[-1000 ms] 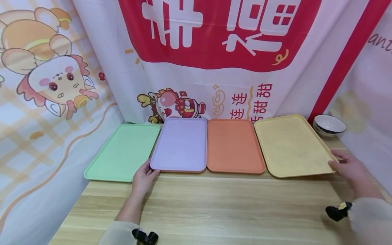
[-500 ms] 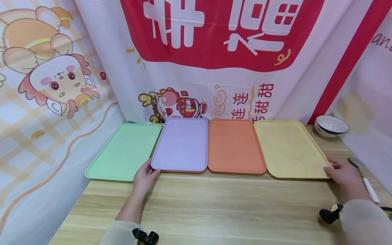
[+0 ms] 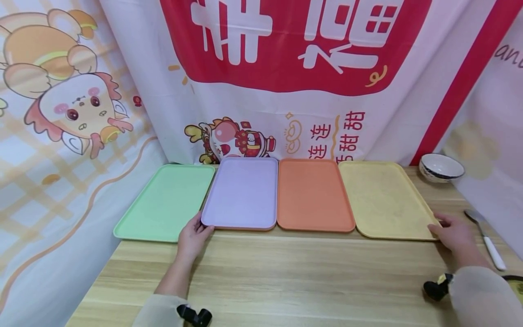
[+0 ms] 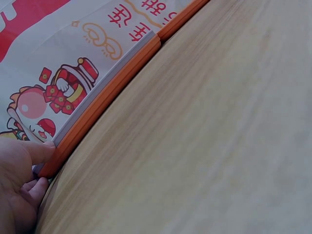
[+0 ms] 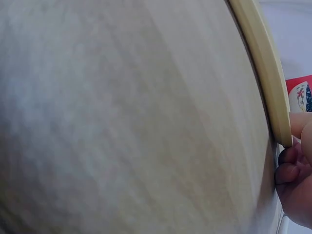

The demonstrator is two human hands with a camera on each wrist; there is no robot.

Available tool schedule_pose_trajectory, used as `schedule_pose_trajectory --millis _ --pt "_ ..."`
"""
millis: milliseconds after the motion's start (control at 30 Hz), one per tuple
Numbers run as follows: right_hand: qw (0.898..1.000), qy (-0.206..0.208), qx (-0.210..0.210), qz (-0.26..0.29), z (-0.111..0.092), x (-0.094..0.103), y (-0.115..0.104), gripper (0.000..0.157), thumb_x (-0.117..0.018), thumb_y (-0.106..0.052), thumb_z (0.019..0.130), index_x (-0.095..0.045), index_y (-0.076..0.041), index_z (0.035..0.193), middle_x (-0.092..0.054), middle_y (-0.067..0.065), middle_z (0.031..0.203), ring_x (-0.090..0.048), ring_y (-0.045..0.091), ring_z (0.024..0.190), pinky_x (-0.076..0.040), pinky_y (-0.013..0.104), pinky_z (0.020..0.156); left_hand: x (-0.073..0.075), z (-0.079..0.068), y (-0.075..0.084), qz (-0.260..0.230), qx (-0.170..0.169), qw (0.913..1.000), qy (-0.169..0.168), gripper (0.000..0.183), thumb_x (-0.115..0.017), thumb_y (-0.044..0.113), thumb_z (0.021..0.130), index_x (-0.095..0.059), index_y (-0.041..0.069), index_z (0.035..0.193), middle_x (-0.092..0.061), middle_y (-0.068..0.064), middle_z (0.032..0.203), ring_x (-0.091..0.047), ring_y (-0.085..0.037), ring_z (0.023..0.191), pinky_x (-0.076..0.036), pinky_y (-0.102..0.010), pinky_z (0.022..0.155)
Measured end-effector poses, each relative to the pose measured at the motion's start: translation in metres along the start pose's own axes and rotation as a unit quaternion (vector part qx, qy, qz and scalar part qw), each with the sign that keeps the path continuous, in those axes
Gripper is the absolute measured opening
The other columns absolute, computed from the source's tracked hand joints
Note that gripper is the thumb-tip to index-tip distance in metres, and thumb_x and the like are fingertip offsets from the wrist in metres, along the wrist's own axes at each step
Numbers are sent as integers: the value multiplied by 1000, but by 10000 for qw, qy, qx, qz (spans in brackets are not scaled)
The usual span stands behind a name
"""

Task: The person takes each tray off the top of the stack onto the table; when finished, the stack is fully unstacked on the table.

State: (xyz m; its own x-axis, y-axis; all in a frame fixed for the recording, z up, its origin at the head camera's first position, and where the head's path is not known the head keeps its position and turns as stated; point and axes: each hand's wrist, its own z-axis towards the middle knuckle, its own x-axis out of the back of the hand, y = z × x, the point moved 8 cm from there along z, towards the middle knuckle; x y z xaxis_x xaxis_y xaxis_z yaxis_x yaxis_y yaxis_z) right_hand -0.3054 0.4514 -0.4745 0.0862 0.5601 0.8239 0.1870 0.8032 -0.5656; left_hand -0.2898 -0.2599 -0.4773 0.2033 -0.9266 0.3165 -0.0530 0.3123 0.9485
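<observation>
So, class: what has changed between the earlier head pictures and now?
The right side of the rectangular yellow tray, raised earlier, has come down and leftward. The right hand moved with it, keeping hold of its near corner. A white-handled utensil at right has come into view. Unchanged: the left hand gripping a corner of the rectangular lilac tray, the rectangular orange tray and rectangular green tray.

The left sleeve and right sleeve are plain off-white; the left wrist device is black and knobbed, the black right wrist device bears a yellowish patch.
</observation>
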Motion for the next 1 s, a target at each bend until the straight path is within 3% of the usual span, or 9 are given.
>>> schedule_pose_trajectory --millis 100,267,333,433,467,567,667,833,1000 --pt "10000 -65 -55 -6 -1 0 1 61 -50 -30 100 -36 14 140 -44 44 128 -50 53 107 -45 44 77 1 -2 3 35 -160 9998 106 71 -67 8 91 -29 -11 148 -36 -37 147 -40 -45 137 -44 -39 111" --pt "9978 -65 -311 585 -4 6 3 69 -47 -35 100 -28 16 144 -44 44 129 -61 28 89 -46 22 67 -1 0 2 16 -92 10000 -4 69 -64 5 92 -28 -10 149 -35 -34 149 -37 -43 140 -39 -41 113" --pt "9957 16 -474 797 -5 11 0 73 -45 -39 100 -25 13 147 -43 42 133 -60 28 92 -43 18 65 -1 1 0 33 -12 10000 -29 69 -64 5 93 -27 -9 149 -34 -33 151 -36 -42 141 -38 -40 114" --pt "9926 -81 -662 1013 -4 15 -10 79 -41 -47 100 -15 7 152 -36 40 143 -51 44 112 -45 28 75 0 1 -1 52 74 10000 -31 69 -64 5 93 -27 -8 150 -34 -32 152 -36 -40 141 -37 -39 114" --pt "9924 -74 -649 1040 -3 16 -16 80 -40 -49 100 -15 6 153 -35 39 145 -51 42 113 -46 29 75 1 1 0 67 74 9999 -27 69 -64 5 93 -27 -8 150 -34 -32 151 -36 -41 141 -38 -39 114" --pt "9897 -95 -370 1383 2 12 -40 77 -43 -45 101 -16 6 152 -34 40 143 -61 14 92 -53 26 72 1 2 0 64 70 10000 -31 69 -64 5 93 -27 -9 150 -34 -32 151 -36 -41 141 -38 -39 114" --pt "9887 68 168 1488 6 6 -73 69 -48 -36 101 -25 9 149 -42 39 136 -47 -13 74 -49 11 61 0 3 -1 39 42 10000 -55 69 -64 4 93 -27 -9 150 -33 -33 151 -35 -42 141 -38 -40 114" --pt "9867 124 689 1466 6 -12 -128 63 -51 -33 101 -34 7 147 -48 35 133 -51 -3 89 -45 7 64 -1 1 0 -19 72 9999 -79 68 -63 4 94 -27 -9 150 -33 -32 152 -34 -40 142 -37 -40 116" --pt "9806 -15 827 1775 8 -43 -168 60 -55 -32 100 -39 2 146 -56 25 128 -57 6 95 -48 14 71 0 1 0 3 105 9999 -39 69 -64 4 93 -27 -9 150 -34 -32 152 -36 -40 142 -38 -39 115"
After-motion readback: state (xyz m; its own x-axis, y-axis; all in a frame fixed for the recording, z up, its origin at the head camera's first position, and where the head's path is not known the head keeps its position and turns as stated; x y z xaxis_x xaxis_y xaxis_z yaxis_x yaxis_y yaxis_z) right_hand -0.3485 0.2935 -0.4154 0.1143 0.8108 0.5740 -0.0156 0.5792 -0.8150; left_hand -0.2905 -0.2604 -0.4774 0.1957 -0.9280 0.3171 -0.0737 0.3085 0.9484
